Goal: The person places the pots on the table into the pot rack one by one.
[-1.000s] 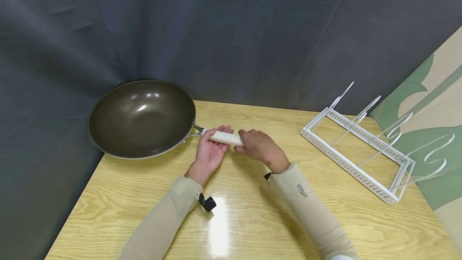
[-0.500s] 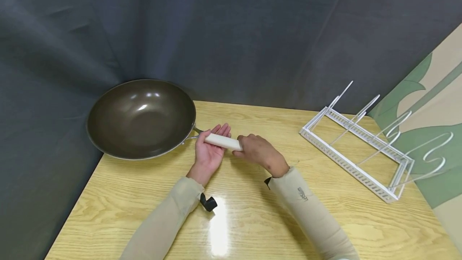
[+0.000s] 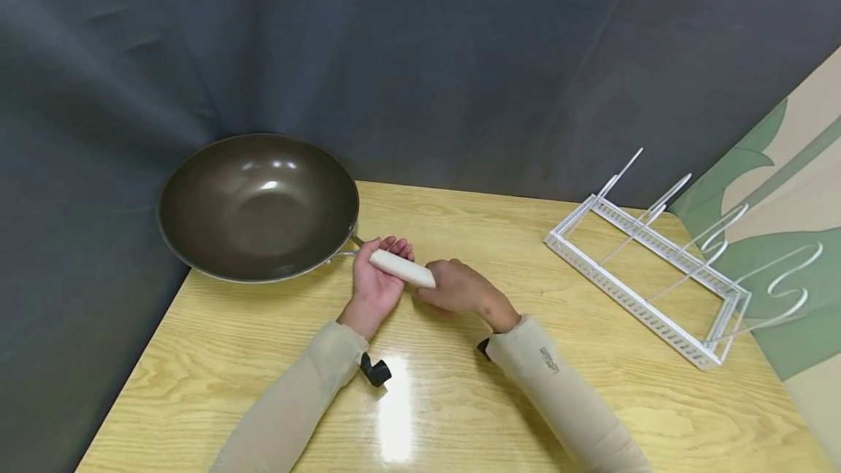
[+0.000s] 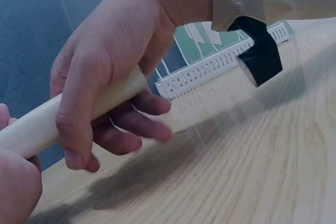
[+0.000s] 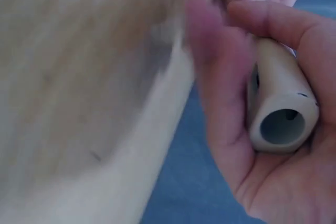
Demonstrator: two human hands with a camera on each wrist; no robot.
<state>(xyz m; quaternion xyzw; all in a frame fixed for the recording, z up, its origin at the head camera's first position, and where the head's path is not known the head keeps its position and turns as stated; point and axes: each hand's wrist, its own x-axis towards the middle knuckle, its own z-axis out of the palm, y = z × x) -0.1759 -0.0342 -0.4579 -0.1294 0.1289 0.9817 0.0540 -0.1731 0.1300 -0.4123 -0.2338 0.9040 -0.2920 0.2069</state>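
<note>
A large dark brown wok [image 3: 259, 214] with a cream handle [image 3: 402, 268] is at the left of the table, its bowl tilted toward me. My left hand [image 3: 376, 285] lies palm up under the handle near the bowl, thumb along one side and fingers bending up on the other. At the handle's free end, my right hand [image 3: 460, 287] grips from above; its thumb and fingers straddle the handle in the left wrist view. The right wrist view shows the hollow handle end [image 5: 283, 127] inside the curled right hand [image 5: 294, 182].
On the right of the wooden table [image 3: 499, 400] stands a white rack [image 3: 631, 305] with several upright wire dividers. A dark curtain [image 3: 460, 79] hangs behind the table and along its left side. A wall with green leaf shapes [image 3: 788, 298] is at the right.
The wok's bowl has risen slightly while its handle end has dropped toward me. Both hands have shifted a little with the handle, and the left fingers have bent in more.
</note>
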